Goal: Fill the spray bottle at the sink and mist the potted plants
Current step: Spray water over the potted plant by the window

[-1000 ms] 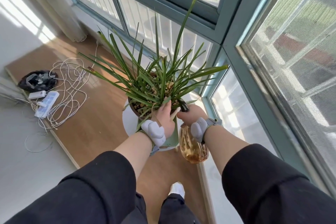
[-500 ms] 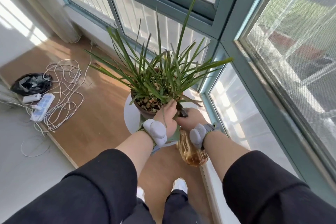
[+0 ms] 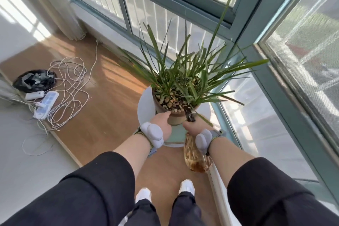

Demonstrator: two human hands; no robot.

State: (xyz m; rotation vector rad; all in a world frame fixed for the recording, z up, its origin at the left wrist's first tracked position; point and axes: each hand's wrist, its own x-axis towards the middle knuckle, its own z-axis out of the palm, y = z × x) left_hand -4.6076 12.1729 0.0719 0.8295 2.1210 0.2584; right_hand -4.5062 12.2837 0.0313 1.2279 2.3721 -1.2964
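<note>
A potted plant [image 3: 185, 77] with long narrow green leaves stands in a tan pot [image 3: 175, 118] filled with pebbles, on a round white stand [image 3: 145, 108] by the window corner. My right hand [image 3: 194, 125] grips the neck of an amber spray bottle [image 3: 195, 158]; its black nozzle [image 3: 189, 114] points into the leaves at the pot's near rim. My left hand [image 3: 162, 123] rests against the pot's near left side, fingers touching the rim.
Teal-framed windows [image 3: 244, 24] close in the back and right. On the wooden floor [image 3: 102, 108] at left lie a tangle of white cables [image 3: 69, 86], a white power strip [image 3: 45, 103] and a black bag [image 3: 34, 80]. My feet [image 3: 186, 186] stand below the stand.
My left hand has come down from among the leaves to the pot's rim. The bottle stays at the pot's near edge. My view has shifted, so the plant sits further from me.
</note>
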